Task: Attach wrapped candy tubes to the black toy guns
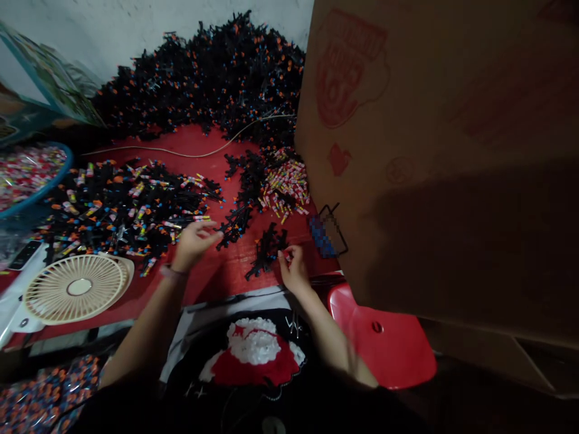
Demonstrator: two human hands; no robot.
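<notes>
My left hand hovers over the red tabletop with its fingers stretched out and thumb apart, seemingly holding nothing. Just beyond its fingertips lies the left heap of black toy guns with orange and blue parts, many with small colourful tubes on them. My right hand is curled, fingertips together at the edge of a small cluster of black toy guns; what they pinch is too small to make out. Between the hands, more black toy guns form a strip. Behind the right hand sits a pile of loose pink-and-yellow tubes.
A large heap of black toy guns leans on the back wall. A big cardboard box borders the right side, above a red stool. At left are a cream fan, phone and blue basin. A cord crosses the table.
</notes>
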